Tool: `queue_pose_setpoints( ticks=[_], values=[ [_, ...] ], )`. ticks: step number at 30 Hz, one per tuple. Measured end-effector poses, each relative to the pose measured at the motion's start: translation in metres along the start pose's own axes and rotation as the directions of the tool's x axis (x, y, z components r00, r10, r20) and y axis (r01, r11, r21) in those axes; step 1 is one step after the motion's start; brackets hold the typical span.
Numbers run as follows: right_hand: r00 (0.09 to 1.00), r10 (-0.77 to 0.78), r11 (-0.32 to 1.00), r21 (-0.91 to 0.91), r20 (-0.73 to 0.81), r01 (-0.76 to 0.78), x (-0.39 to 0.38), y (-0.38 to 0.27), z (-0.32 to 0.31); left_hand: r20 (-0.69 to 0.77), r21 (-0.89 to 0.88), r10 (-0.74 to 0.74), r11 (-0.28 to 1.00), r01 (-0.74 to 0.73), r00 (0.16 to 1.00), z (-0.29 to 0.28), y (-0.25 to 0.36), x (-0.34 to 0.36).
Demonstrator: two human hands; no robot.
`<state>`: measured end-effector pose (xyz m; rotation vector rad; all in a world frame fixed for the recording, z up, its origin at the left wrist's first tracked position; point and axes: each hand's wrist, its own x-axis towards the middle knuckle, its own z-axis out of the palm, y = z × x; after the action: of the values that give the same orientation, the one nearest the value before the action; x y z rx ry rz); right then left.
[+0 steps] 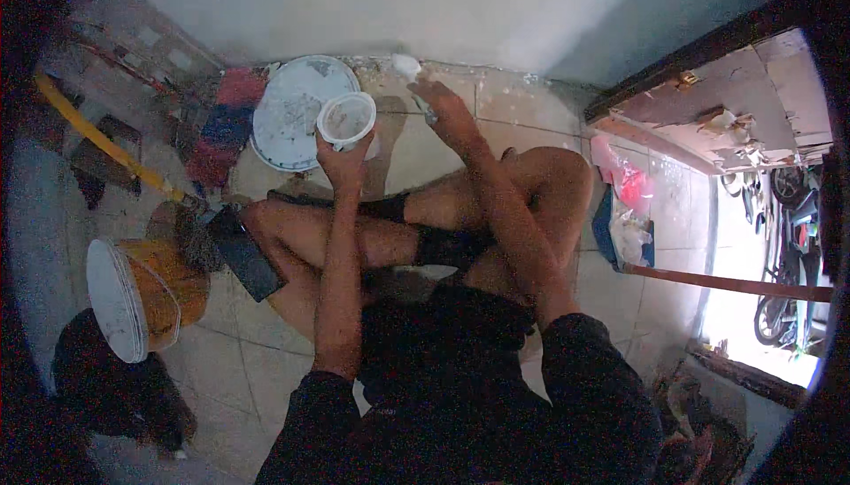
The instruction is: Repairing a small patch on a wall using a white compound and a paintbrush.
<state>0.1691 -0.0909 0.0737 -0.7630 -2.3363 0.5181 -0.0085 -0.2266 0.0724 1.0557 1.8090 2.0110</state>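
1. A person in a dark top sits with bent, crossed legs on a tiled floor (642, 308), both forearms reaching forward toward a pale wall (398, 7).
2. The left hand (342, 159) holds up a small round tub (370, 116) with a white rim, its grip clamped on the tub's side; the open mouth faces the camera.
3. The right hand (447, 115), to the right of the tub and apart from it, has its fingers bent beside a small white object (406, 65); blur hides the object's kind, and whether the grip is clamped on it cannot be told.
4. Behind the tub, a large round white lid (279, 122), marked with dark smudges, lies near the foot of the wall, beside a red and blue cloth (226, 122).
5. At left, a yellow bucket (158, 286) wears a white cover (115, 299) and a thin handle; a yellow hose (97, 135) stretches beyond it, and a dark rectangular slab (246, 255) sits by the left knee.
6. At right, a blue dustpan (605, 230) lies near pink plastic (630, 184), a reddish-brown stick (726, 284) running toward a bright doorway, where a motorbike (788, 246) shows.
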Motion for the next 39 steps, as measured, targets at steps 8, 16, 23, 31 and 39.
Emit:
queue_pose_setpoints(
  ticks=[8, 16, 23, 31, 39],
  values=[
    [0.994, 0.032, 0.998, 0.058, -0.102, -0.026, 0.008, 0.024, -0.021, 0.03, 0.043, -0.056, 0.998, 0.055, 0.998, 0.004, 0.011, -0.005],
    [0.914, -0.151, 0.989, -0.053, -0.376, 0.142, 0.001, -0.026, -0.062, -0.012, 0.104, -0.024, 0.994, 0.025, 1.0, -0.001, 0.001, -0.002],
    [0.993, 0.001, 0.97, -0.239, -0.122, -0.03, -0.019, -0.001, -0.01, 0.033, 0.172, 0.008, 0.985, -0.014, 0.999, 0.002, 0.006, 0.0],
    [0.999, 0.054, 0.997, -0.046, 0.001, -0.054, -0.01, 0.012, 0.006, 0.003, 0.075, 0.0, 0.997, 0.0, 1.0, -0.006, -0.027, 0.002],
    [0.996, 0.088, 0.996, 0.028, 0.007, -0.088, 0.01, 0.023, -0.019, 0.015, 0.087, 0.003, 0.996, -0.004, 1.0, -0.004, -0.007, -0.004]
  ],
)
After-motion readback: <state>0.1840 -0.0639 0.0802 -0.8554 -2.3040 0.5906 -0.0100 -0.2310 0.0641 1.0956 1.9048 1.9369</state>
